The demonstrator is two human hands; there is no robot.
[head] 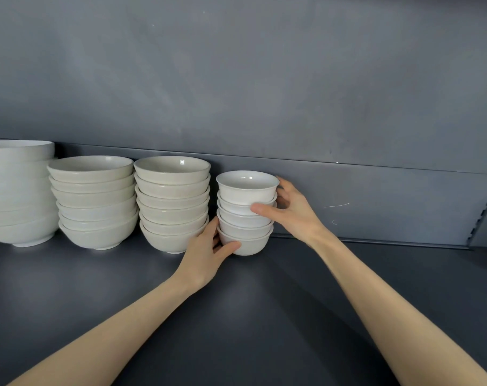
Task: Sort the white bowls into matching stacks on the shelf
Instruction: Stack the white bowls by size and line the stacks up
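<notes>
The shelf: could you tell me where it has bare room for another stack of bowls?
Bare shelf lies right of the small stack, up to the slotted upright, and along the front, where only the forearms cross. The left side is crowded: the large stack and two medium stacks sit close together, and the left hand and right hand grip the small stack.

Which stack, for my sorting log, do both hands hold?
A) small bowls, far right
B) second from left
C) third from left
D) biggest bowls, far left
A: the left hand grips the small stack low, the right hand grips it higher up.
</notes>
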